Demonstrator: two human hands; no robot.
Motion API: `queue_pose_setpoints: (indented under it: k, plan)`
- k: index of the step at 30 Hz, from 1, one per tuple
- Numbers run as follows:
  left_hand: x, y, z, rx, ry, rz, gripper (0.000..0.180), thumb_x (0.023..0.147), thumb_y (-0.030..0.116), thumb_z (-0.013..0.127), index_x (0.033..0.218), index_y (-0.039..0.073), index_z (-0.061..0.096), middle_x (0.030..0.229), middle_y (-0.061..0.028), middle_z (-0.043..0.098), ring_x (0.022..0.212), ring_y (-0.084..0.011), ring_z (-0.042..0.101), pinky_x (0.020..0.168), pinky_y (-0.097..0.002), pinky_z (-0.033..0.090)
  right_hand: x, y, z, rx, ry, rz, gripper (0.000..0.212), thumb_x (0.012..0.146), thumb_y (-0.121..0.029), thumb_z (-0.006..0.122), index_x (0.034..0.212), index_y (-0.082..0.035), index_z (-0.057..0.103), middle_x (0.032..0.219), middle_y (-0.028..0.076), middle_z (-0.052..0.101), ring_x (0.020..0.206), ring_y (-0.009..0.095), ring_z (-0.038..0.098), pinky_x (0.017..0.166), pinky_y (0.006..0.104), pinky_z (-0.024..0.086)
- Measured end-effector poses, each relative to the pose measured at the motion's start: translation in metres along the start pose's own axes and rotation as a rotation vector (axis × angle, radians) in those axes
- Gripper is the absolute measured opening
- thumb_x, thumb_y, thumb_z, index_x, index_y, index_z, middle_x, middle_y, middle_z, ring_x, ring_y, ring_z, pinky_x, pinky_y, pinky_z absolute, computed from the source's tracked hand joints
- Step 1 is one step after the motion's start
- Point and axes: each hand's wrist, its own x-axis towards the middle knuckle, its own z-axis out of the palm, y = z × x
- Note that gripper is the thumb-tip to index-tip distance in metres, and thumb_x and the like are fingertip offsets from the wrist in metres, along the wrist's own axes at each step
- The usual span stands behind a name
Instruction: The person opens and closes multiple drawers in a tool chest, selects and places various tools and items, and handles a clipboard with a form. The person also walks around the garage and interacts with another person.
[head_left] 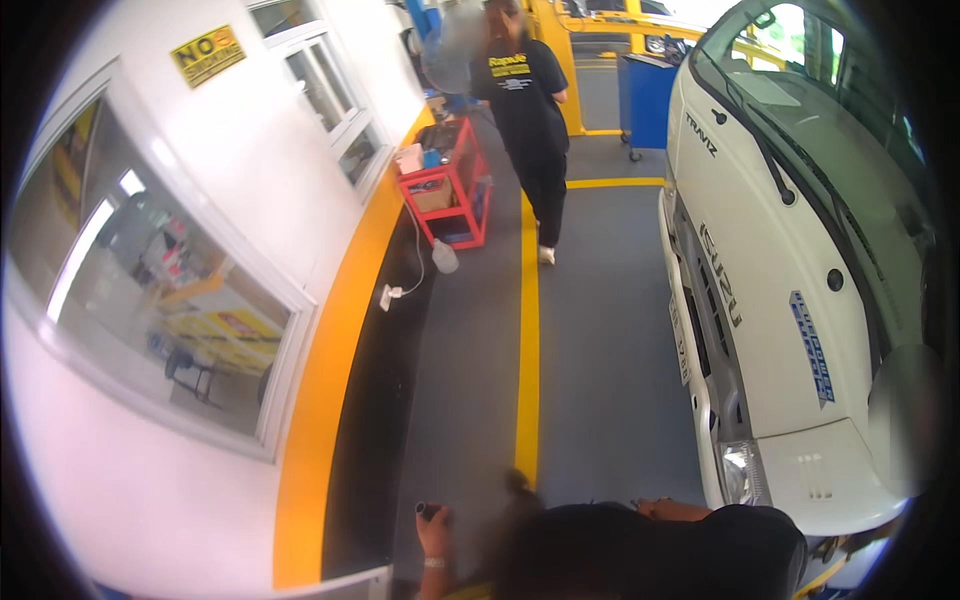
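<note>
One dark tubular part [424,510] is resting in the left hand [434,532], whose fingers are clamping it; one right hand [672,509] is showing partly, finger state indeterminable. The step appears to be carrying; the next move is likely calling for secure grip past one truck [770,300] and one red cart [460,195].

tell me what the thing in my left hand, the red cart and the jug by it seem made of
Held thing: dark, perhaps metal or hard plastic; it is too small and shadowed to settle.

Red cart: probably painted metal, judging by its even red coat and slim, straight frame.

Jug: likely thin plastic, smooth; its pale, cloudy, see-through look suggests it.
</note>
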Motion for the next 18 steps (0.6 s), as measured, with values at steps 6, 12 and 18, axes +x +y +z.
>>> queue_pose_setpoints:
  k: [6, 12, 18]
  plan:
    - [0.140, 0.162, 0.146, 0.000, -0.366, 0.077, 0.029, 0.083, -0.007, 0.057, 0.107, 0.006, 0.047, 0.087, -0.0071, 0.056, 0.076, -0.0190, 0.061, 0.060, -0.0325, 0.049, -0.029, -0.090, -0.122, 0.269, -0.303, 0.322, 0.060, 0.087, -0.021, 0.055, 0.145, -0.018, 0.038, 0.127, 0.014, 0.054, 0.096, 0.027, 0.058, 0.080, 0.0498, 0.050]
    - [0.284, 0.240, 0.314, 0.120, -0.634, 0.056, 0.024, 0.081, -0.003, 0.058, 0.101, 0.009, 0.050, 0.084, -0.0080, 0.057, 0.073, -0.0208, 0.061, 0.061, -0.0327, 0.049, -0.042, -0.149, -0.219, -0.074, -0.432, -0.021, 0.069, 0.088, -0.020, 0.052, 0.151, -0.033, 0.027, 0.118, 0.009, 0.057, 0.069, 0.019, 0.054, 0.059, 0.0376, 0.053]
    - [0.448, 0.163, 0.413, 0.677, -0.581, 0.105, 0.030, 0.078, 0.008, 0.065, 0.107, 0.003, 0.058, 0.091, -0.0093, 0.064, 0.080, -0.0226, 0.063, 0.068, -0.0357, 0.053, 0.042, -0.165, -0.347, -0.076, 0.124, -0.380, 0.065, 0.090, -0.025, 0.053, 0.151, -0.025, 0.029, 0.134, 0.015, 0.055, 0.107, 0.033, 0.061, 0.091, 0.0422, 0.049]
